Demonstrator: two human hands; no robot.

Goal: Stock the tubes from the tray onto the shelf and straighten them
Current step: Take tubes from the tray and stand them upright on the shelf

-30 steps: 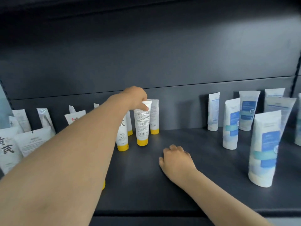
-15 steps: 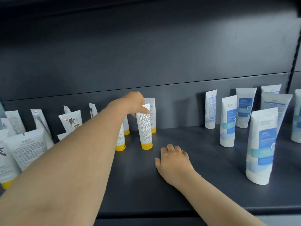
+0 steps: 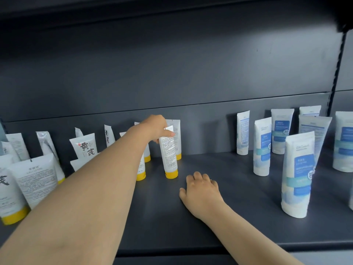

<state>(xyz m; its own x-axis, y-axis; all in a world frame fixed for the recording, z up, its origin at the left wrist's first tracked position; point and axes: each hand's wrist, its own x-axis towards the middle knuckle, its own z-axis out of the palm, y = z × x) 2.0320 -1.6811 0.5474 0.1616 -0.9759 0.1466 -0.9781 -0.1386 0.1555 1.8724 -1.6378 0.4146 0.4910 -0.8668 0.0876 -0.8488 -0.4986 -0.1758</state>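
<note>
**Left hand** (image 3: 154, 129): the grip is closed in a pinch, with thumb and fingers on the crimped top of a yellow-capped tube (image 3: 169, 153). The tube stands cap down on the shelf (image 3: 210, 222), near its middle, nearly upright with a slight lean. Its barcode side faces the camera, so it appears to need turning as well as squaring. Just behind it and to its left stand neighbouring tubes (image 3: 177, 142) of the same kind, partly hidden by the forearm.

**Right hand** (image 3: 202, 190): released, palm down on the shelf with fingers loosely curled and grasping nothing, just in front and to the right of the held tube.

**Surroundings:** Further left, a cluster of white tubes (image 3: 34, 178) faces several ways, some showing fronts and some backs, and several lean. At right, well apart across a bare stretch of shelf, blue-labelled tubes (image 3: 298, 175) stand in loose, uneven rows. The tray is not in view.

**Judged progress:** Stocking looks far advanced, since many tubes already stand on the shelf. How many remain in the tray cannot be told. Straightening looks largely unfinished on both sides.
</note>
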